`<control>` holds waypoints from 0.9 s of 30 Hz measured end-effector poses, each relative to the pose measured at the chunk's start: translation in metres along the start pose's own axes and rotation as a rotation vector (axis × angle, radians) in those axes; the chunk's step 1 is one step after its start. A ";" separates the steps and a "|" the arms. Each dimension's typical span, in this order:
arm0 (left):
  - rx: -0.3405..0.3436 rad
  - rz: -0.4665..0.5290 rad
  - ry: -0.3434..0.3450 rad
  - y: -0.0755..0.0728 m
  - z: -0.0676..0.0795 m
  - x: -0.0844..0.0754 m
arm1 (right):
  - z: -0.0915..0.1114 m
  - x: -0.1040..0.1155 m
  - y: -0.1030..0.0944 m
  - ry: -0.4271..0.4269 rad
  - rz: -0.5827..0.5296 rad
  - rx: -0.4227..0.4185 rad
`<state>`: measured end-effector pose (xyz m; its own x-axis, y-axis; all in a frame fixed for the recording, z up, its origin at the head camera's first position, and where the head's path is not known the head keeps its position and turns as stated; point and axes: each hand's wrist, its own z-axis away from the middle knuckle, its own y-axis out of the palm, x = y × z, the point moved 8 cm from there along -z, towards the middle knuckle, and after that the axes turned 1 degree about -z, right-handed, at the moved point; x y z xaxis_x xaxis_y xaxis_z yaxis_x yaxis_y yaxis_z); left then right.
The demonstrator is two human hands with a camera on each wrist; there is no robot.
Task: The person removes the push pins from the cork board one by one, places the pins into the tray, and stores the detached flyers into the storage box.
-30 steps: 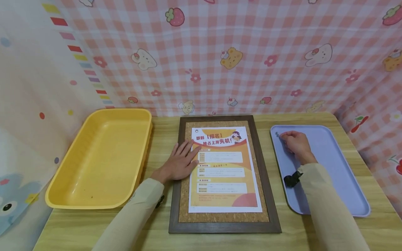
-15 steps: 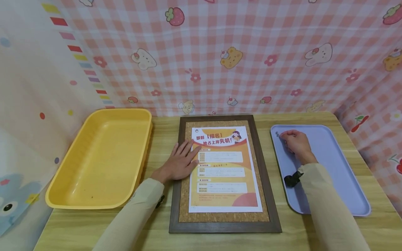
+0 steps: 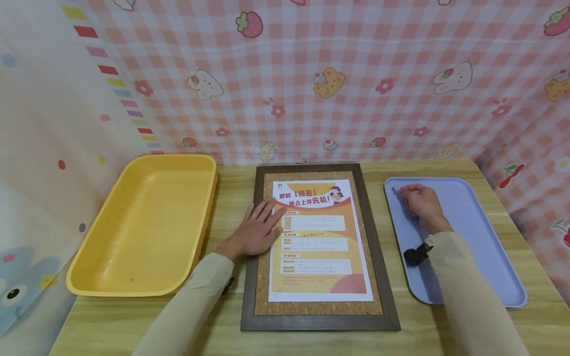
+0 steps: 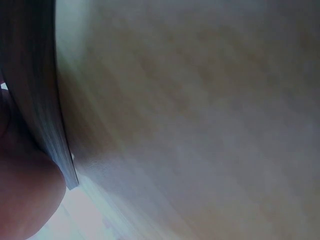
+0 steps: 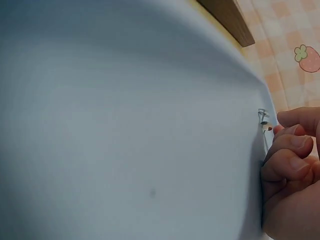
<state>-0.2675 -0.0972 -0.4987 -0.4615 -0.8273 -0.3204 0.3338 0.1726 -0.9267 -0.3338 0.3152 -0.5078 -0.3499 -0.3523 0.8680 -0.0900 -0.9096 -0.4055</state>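
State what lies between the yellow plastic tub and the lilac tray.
Head view: a rectangular, brown-framed corkboard bearing an orange paper sheet and the left hand.

The place is a small table nook walled with printed cloth; whether in a home, school or studio cannot be told. Pink checked cloth (image 3: 285, 54) hangs beyond the left hand (image 3: 249, 233) and right hand (image 3: 423, 205), showing strawberries (image 3: 249, 23) and cartoon animals (image 3: 329, 83). Matching cloth (image 3: 539, 153) stands right of the right hand, pale dotted cloth (image 3: 40, 113) left of the left. Beneath both lies a wood-grain tabletop (image 3: 231, 190).
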 end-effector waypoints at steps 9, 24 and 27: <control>-0.005 -0.005 0.008 -0.001 0.000 -0.001 | 0.004 0.013 -0.001 -0.007 0.034 -0.001; 0.006 -0.011 -0.012 0.000 0.000 -0.001 | 0.013 0.055 0.023 -0.170 0.070 -0.007; 0.005 -0.019 -0.017 0.000 -0.001 -0.001 | 0.016 0.062 0.031 -0.201 0.063 0.014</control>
<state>-0.2675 -0.0962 -0.4985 -0.4538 -0.8393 -0.2995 0.3297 0.1540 -0.9314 -0.3436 0.2614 -0.4620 -0.1610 -0.4438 0.8815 -0.0610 -0.8870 -0.4577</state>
